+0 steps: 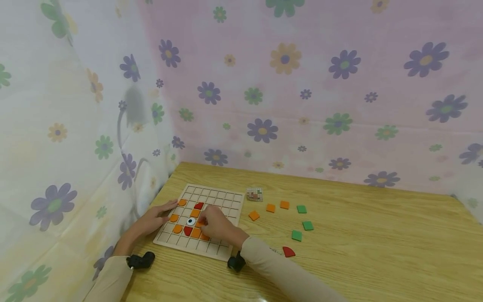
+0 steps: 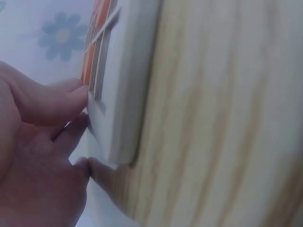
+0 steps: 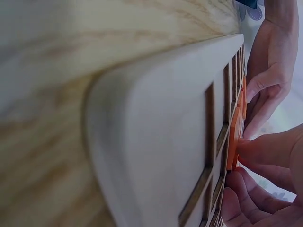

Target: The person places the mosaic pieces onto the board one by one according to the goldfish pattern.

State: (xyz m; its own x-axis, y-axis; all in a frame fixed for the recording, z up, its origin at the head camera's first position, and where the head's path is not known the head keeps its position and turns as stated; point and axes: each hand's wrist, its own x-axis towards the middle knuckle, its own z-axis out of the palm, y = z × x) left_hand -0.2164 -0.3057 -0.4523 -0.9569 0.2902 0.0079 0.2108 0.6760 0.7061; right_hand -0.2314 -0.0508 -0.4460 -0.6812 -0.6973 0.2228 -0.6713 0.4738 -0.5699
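A square wooden grid board [image 1: 222, 198] lies at the left of the table. On its cells are orange discs [image 1: 177, 229], orange squares [image 1: 195, 213], red quarter-round tiles [image 1: 188, 231] and a white eye disc [image 1: 191, 221]. My left hand [image 1: 154, 217] rests along the board's left edge, its thumb [image 2: 71, 101] at the rim in the left wrist view. Over the board's middle, my right hand [image 1: 219, 224] pinches an orange tile [image 3: 233, 135] down at the grid, to the right of the eye disc. Its fingers partly cover that tile.
Right of the board lie loose orange squares [image 1: 270, 207], green squares [image 1: 308, 225] and a red quarter-round tile [image 1: 288, 251]. A small patterned card [image 1: 254, 194] sits by the board's upper right corner. A flowered curtain [image 1: 302, 126] stands behind the table and at its left.
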